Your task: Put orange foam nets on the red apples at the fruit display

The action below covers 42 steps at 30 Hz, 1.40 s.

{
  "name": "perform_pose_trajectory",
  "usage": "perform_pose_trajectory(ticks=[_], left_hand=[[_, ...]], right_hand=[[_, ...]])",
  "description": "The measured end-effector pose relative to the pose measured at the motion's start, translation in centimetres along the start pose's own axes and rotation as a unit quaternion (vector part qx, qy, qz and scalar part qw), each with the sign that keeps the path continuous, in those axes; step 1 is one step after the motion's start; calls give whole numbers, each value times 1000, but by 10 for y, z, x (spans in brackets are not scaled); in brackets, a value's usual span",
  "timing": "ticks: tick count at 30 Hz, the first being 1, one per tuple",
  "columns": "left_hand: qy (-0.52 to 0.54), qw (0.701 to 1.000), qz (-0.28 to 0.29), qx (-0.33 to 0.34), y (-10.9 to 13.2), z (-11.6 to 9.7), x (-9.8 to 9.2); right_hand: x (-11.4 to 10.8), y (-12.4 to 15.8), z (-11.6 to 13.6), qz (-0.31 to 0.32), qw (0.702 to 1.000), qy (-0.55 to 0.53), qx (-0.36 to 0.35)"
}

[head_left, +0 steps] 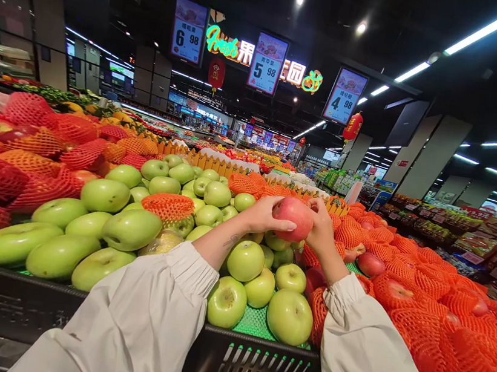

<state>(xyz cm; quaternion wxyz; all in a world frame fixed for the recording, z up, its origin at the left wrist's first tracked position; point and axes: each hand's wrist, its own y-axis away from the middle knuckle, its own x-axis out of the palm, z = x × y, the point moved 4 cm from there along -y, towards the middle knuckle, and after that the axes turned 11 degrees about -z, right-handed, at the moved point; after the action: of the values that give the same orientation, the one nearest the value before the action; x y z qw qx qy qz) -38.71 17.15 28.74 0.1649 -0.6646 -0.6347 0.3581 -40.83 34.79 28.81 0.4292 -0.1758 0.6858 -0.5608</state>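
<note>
A red apple (293,219) is held up between my two hands, above the heap of green apples (245,260). My left hand (267,215) grips its left side, with the thumb across the front. On the apple's right side, the fingers of my right hand (320,225) are bent against it; their tips are partly hidden behind the fruit. Below and to the right lie red apples in orange foam nets (399,291). An orange foam net (167,206) rests on the green apples left of my left forearm.
Red and orange netted fruit (28,151) fills the left side. A black crate edge (261,367) runs along the front, with green matting (253,321) inside. Price signs (267,63) and red lanterns (352,127) hang overhead. Shelves of packaged goods (474,240) stand at right.
</note>
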Motion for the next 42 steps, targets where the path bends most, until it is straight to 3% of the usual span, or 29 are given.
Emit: perform_pose_trajectory(ticks=[3, 8, 11, 18, 23, 28, 30, 34, 38, 42], left_hand=[[-40, 998, -55, 4, -1, -1, -4], [-103, 977, -187, 6, -3, -1, -15], [-140, 964, -224, -10, -3, 1, -18], [-233, 952, -193, 35, -2, -4, -11], [-290, 947, -131, 52, 0, -3, -4], [-268, 943, -194, 33, -2, 0, -11], [-251, 940, -229, 32, -3, 0, -15], [-191, 936, -289, 63, -2, -5, -19], [-132, 939, -302, 100, 1, -9, -20], [-124, 938, -310, 94, 2, -8, -20]], right_hand=[[-1, -1, -4, -3, 999, 19, 27], [9, 4, -6, 89, 993, 58, 59], [15, 6, 1, 99, 993, 27, 50], [7, 1, 4, -14, 999, 1, 49], [-6, 0, 17, -70, 996, 43, -45], [-13, 2, 41, -120, 981, 11, -153], [-16, 1, 43, -160, 978, -11, -130], [-16, 0, 34, -209, 978, -23, -7], [-8, 1, 19, -140, 986, 34, 80], [3, 1, 15, -49, 996, 48, 59]])
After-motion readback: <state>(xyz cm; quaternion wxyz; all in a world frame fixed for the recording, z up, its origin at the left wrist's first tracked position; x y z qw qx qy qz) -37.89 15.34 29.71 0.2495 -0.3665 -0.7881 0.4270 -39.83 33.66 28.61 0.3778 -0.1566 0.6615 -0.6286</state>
